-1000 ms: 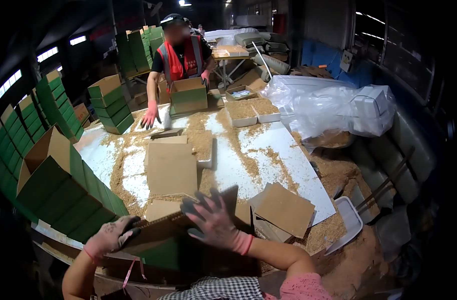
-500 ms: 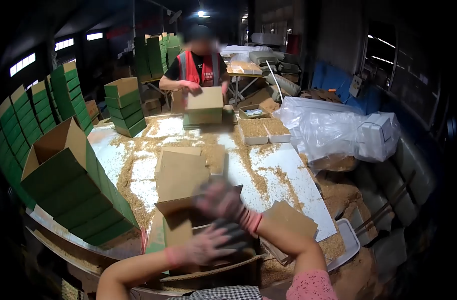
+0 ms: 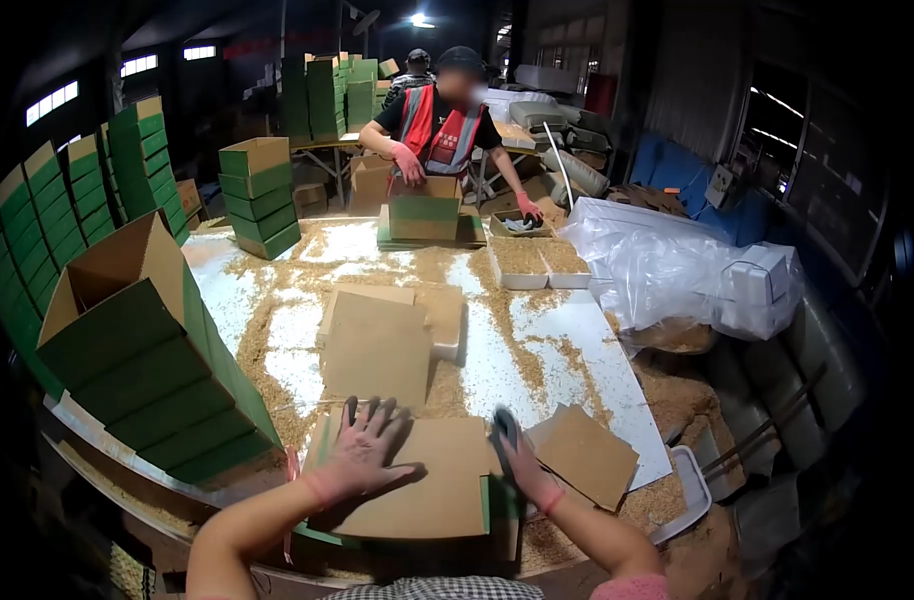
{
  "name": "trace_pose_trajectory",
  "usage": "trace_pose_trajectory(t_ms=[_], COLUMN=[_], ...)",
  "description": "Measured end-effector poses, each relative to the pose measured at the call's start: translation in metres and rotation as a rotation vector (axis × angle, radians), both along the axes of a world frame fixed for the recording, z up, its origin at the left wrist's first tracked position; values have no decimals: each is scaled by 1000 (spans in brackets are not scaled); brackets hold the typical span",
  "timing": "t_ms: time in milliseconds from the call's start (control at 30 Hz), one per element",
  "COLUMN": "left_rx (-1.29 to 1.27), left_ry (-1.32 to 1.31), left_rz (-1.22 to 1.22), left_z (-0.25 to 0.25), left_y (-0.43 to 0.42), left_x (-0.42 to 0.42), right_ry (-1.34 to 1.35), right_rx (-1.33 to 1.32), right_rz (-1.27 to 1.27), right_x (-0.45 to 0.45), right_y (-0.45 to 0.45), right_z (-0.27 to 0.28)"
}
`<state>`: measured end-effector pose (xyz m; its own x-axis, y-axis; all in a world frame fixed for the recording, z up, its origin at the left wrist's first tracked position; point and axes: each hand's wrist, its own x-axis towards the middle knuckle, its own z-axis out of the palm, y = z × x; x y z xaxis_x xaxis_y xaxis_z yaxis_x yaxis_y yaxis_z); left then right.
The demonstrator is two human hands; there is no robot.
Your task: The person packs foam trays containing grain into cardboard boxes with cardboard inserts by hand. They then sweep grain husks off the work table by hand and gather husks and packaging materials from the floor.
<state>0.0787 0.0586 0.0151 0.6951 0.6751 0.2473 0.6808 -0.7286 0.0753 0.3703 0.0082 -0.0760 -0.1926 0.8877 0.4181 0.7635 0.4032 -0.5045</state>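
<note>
A box with a plain brown cardboard top (image 3: 437,485) and green edges lies in front of me. My left hand (image 3: 360,458), in a pink glove with dark fingers, presses flat on that top with its fingers spread. My right hand (image 3: 522,460), gloved the same way, is at the box's right edge, its fingers stretched forward and somewhat blurred. I see nothing held in either hand. Just beyond the box lie flat brown cardboard sheets (image 3: 377,345). More cardboard pieces (image 3: 592,458) rest right of my right hand.
Nested green boxes (image 3: 167,370) stand tall at my left, more stacks (image 3: 257,200) behind. Husk-like bits litter the white table (image 3: 567,335). White trays (image 3: 522,262) hold more of them. Across the table, a person in a red vest (image 3: 442,125) handles a green box (image 3: 424,215).
My hands have moved apart: the left from the box's opening onto its top, the right to its right side. The raised flap is down. The person opposite now reaches into a small box.
</note>
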Motion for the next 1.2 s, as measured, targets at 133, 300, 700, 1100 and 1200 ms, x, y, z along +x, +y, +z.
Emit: trace_pose_trajectory(t_ms=[133,300,700,1100,1200], left_rx=[-71,-476,-640,-574,-519], left_ry=[-271,-1175,-1284,-1088,-1024], left_rz=[79,155,613,1127,1163], left_z=[-7,-80,4,-6,-6], left_y=[12,-15,-38,16,19], left_x=[-69,-101,-110,-73,-69], right_ry=[1065,729,-210,-400,-286], right_rx=[-1173,-395,-292,-291,-514], right_rz=[117,392,1104,-273,-99], right_x=[-30,-60,-166,4,18], right_y=[-120,-12,125,532,497], right_z=[0,158,125,-78,-51])
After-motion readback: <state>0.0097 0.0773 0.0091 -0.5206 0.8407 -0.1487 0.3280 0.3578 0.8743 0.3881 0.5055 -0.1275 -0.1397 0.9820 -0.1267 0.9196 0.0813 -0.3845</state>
